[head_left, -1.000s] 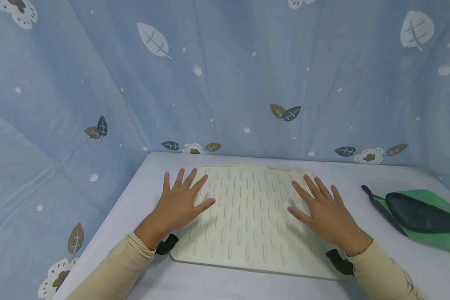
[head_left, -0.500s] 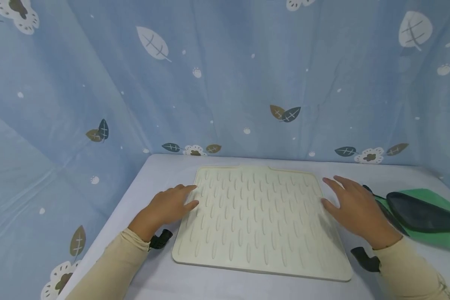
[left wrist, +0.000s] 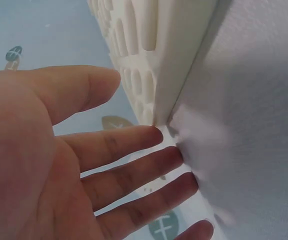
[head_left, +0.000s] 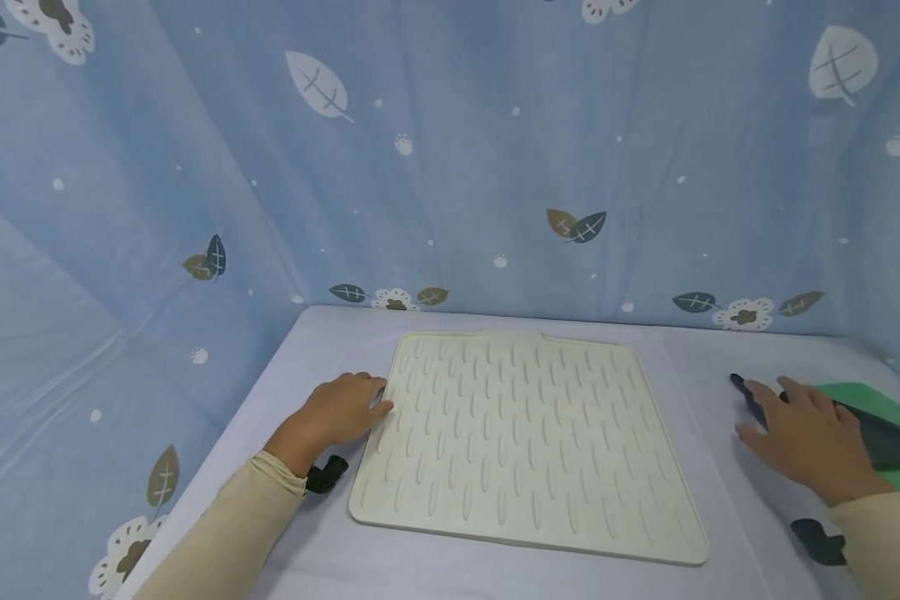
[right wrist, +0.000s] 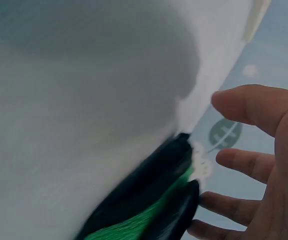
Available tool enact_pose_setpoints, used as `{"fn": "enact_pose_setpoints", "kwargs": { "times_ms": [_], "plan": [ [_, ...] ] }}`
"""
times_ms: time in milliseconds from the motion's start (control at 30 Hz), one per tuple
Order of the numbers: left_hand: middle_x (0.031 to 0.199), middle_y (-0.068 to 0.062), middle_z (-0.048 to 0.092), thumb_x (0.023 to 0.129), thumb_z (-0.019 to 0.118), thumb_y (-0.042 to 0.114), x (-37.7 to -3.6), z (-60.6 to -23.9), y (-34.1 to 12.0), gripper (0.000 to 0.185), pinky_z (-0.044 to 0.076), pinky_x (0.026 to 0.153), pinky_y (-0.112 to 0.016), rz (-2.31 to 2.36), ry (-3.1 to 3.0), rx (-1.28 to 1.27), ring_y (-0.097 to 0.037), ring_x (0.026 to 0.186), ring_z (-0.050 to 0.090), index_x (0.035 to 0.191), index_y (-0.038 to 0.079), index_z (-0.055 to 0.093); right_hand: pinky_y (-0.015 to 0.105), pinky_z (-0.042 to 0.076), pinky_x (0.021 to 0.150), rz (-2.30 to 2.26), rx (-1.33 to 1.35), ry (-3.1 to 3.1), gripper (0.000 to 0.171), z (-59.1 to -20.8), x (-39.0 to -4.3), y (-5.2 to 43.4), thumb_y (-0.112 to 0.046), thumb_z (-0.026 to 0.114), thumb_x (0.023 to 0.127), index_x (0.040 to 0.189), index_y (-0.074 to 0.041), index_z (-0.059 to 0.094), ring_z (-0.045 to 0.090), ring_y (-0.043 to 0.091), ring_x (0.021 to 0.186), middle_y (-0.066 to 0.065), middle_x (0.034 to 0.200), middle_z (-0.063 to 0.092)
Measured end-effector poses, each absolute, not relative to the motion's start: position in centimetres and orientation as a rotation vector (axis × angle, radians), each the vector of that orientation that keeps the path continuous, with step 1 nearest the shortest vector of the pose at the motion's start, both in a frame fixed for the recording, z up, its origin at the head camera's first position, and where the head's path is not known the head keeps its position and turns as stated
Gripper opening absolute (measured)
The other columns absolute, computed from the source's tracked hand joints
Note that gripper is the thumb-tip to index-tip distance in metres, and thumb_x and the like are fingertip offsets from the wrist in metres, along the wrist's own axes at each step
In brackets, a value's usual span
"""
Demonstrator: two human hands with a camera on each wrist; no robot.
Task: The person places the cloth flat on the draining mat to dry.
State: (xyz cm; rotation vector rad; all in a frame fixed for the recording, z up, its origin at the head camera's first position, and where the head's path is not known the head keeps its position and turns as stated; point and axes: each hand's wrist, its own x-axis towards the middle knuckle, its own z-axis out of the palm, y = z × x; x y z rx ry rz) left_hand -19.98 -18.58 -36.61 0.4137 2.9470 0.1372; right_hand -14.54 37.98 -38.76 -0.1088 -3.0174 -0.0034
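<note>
Mat (head_left: 525,437) lies flat mid-bench (head_left: 330,558) before a leaf-print curtain (head_left: 450,150); left hand (head_left: 341,410), fingers (left wrist: 129,145) loose, touches its edge in the wrist view; right hand (head_left: 813,437), open, reaches a green cloth (head_left: 888,433).

Fingertips (left wrist: 156,135) at ribbed mat (left wrist: 149,40) edge

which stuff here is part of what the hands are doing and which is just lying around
In hand:
- ribbed cream mat, left hand touching its left edge
- green cloth with dark trim, right hand reaching onto it

Just there:
- white table cover
- blue leaf-print curtain behind
</note>
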Motion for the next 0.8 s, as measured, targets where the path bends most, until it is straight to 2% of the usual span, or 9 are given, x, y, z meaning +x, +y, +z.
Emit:
{"fn": "enact_pose_setpoints", "kwargs": {
  "times_ms": [167,400,567,800],
  "plan": [
    [0.141,-0.020,0.056,0.102,0.057,0.034,-20.0,-36.7,-18.7,0.050,0.047,0.103,-0.055,0.133,2.963,0.435,-0.038,0.131,0.053,0.139,0.002,0.057,0.082,0.028,0.093,-0.022,-0.202,-3.048,0.070,-39.6,-14.3,39.5,-0.030,0.074,0.082,0.134,0.004,0.043,0.028,0.068,0.120,0.046,0.133,0.031],
    [0.141,-0.020,0.056,0.101,0.058,0.035,-20.3,-37.2,-18.7,0.050,0.047,0.102,-0.056,0.120,2.991,0.433,-0.038,0.130,0.054,0.138,0.002,0.058,0.082,0.036,0.088,-0.031,-0.260,-3.066,0.078,-40.0,-14.6,40.8,-0.031,0.078,0.079,0.137,0.003,0.039,0.030,0.070,0.116,0.048,0.128,0.031],
    [0.139,-0.021,0.058,0.100,0.059,0.035,-20.1,-37.1,-18.7,0.051,0.048,0.101,-0.055,0.110,3.005,0.432,-0.039,0.128,0.055,0.138,0.001,0.058,0.079,0.041,0.081,-0.021,-0.291,-3.112,0.082,-39.7,-14.8,41.0,-0.029,0.078,0.079,0.139,0.004,0.035,0.035,0.072,0.111,0.050,0.124,0.032],
    [0.136,-0.020,0.059,0.100,0.060,0.036,-20.1,-37.0,-18.4,0.051,0.049,0.099,-0.055,0.104,3.020,0.463,-0.039,0.125,0.057,0.137,0.001,0.058,0.073,0.047,0.079,-0.089,-0.378,-3.150,0.083,-39.7,-15.1,41.6,-0.020,0.079,0.078,0.140,0.009,0.032,0.044,0.065,0.106,0.047,0.118,0.039]
  ]
}}
